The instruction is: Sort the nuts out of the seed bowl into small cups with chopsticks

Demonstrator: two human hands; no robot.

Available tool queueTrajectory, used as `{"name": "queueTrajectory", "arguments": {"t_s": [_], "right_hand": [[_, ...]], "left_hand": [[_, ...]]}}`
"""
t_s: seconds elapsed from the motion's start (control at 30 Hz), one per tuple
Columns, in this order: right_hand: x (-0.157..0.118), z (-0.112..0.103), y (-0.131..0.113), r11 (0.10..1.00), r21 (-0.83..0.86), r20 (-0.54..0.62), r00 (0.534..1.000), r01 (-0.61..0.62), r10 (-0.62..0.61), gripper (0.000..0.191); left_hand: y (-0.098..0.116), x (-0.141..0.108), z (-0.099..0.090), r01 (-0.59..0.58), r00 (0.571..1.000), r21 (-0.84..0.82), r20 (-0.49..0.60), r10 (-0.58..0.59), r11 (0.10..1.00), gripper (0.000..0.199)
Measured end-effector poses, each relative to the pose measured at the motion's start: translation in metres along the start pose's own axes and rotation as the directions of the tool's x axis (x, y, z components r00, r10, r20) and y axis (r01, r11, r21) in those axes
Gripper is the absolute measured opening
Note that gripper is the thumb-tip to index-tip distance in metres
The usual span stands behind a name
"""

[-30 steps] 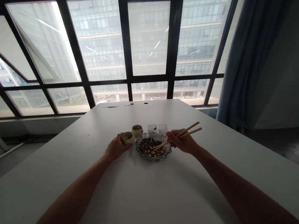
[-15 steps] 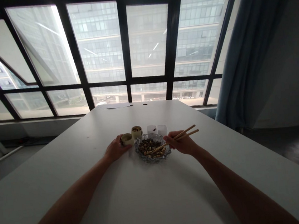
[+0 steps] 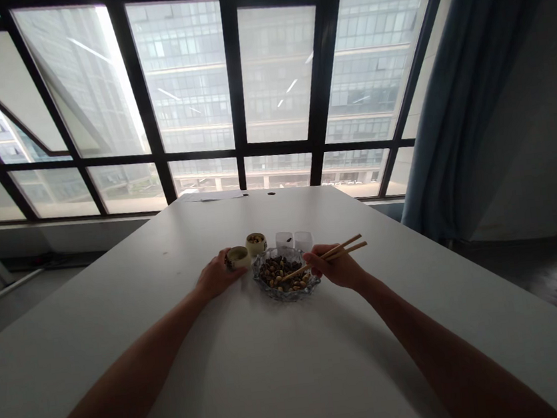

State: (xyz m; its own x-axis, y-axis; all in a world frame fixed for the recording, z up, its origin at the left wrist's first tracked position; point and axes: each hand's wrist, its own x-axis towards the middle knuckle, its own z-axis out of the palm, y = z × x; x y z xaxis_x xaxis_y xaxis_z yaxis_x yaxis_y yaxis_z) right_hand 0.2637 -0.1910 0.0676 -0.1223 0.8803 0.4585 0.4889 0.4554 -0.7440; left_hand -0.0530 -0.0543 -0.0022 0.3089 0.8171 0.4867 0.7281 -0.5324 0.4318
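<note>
My left hand (image 3: 215, 276) is curled around the left side of a small, round, cream-coloured cup (image 3: 241, 261), fingers bent to its width, just left of a scalloped, clear glass bowl (image 3: 289, 297). My right hand (image 3: 338, 269) is closed on a pair of slender, light wooden chopsticks (image 3: 346, 249). The chopsticks pass over the bowl's right rim, tips among brown and tan nut-like pieces (image 3: 273, 278); I cannot tell whether the tips grip one. Clearance behind the bowl is tight: a second cream-coloured cup (image 3: 258, 249), containing tan pieces, stands at rear left, and two small, translucent containers (image 3: 303, 241) stand side by side at rear right. The white, flat tabletop (image 3: 287, 376) extends well past both hands to its side edges, toward me to its near edge, and away to its far edge by the black-framed window (image 3: 232, 93).
</note>
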Motion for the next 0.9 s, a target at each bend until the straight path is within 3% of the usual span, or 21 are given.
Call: {"name": "queueTrajectory", "arguments": {"t_s": [0.27, 0.9], "right_hand": [[0.0, 0.0, 0.002, 0.999, -0.004, -0.004, 0.999, 0.04, -0.04, 0.05], [0.0, -0.008, 0.0, 0.995, 0.056, -0.064, 0.995, -0.077, 0.08, 0.062]], "left_hand": [[-0.002, 0.001, 0.001, 0.001, 1.0, 0.012, 0.007, -0.001, 1.0, 0.073], [-0.002, 0.0, 0.001, 0.007, 1.0, 0.009, 0.007, -0.007, 1.0, 0.075]]}}
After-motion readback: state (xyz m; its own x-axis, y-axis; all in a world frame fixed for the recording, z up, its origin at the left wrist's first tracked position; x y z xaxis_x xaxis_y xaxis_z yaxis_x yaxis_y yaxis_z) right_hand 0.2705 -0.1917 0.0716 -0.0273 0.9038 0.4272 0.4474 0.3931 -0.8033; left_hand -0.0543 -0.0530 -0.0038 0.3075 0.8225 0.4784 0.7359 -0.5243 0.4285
